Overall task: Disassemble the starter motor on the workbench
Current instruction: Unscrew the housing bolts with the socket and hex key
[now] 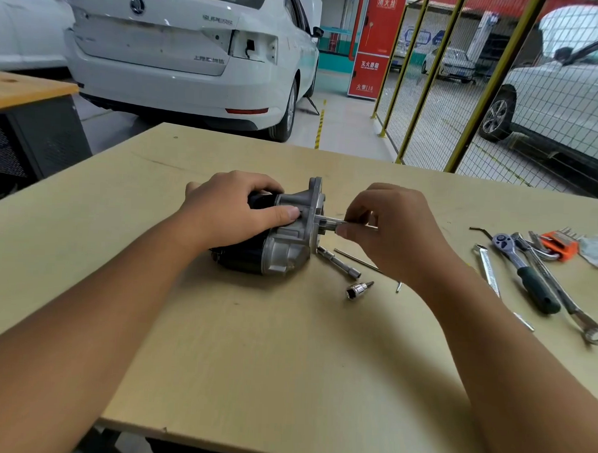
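Lying on its side mid-workbench (217, 342), 1 starter motor (283, 246) shows a black cylindrical body and a silver cast nose housing with flange. 1 left hand (230, 209) grips its top; 1 right hand (390, 227), right of the motor, pinches a thin metal tool (339, 222) at its flange. Right of the motor: 1 socket (355, 291), 1 ratchet (525, 270), 2 wrenches.

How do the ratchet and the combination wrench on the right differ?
The ratchet has a dark green grip and a round drive head; the combination wrench is bare metal, slimmer and longer, with a ring end nearest the person. Both lie untouched side by side on the workbench, angled alike.
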The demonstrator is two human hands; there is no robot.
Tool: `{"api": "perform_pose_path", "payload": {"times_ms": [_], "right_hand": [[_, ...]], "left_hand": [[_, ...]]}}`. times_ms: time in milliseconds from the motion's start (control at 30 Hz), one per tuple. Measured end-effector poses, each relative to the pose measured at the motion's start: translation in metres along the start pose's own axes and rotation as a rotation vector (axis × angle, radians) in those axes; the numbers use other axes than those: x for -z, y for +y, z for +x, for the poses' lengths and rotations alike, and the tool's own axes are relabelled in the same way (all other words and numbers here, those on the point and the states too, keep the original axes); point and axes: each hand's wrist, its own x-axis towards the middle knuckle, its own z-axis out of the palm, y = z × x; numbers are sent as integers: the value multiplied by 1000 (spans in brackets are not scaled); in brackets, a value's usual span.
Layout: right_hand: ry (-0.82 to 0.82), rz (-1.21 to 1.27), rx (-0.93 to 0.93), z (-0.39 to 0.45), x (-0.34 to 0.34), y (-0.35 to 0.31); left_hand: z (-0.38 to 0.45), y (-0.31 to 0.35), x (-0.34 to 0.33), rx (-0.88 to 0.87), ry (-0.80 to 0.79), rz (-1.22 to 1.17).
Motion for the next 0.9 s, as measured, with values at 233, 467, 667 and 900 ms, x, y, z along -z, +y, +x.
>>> {"api": "perform_pose_path", "payload": {"times_ms": [233,467,667,900], "right_hand": [[-109,71,-51,-3,1,1],[-85,4,5,-1,1,1],[17,91,-16,-1,0,2],[-91,55,-5,1,2,2]], "left_hand": [[0,1,-1,1,20,-7],[-1,1,0,2,3,-12],[0,1,1,-4,-1,-5],[1,1,0,3,14,0]]}}
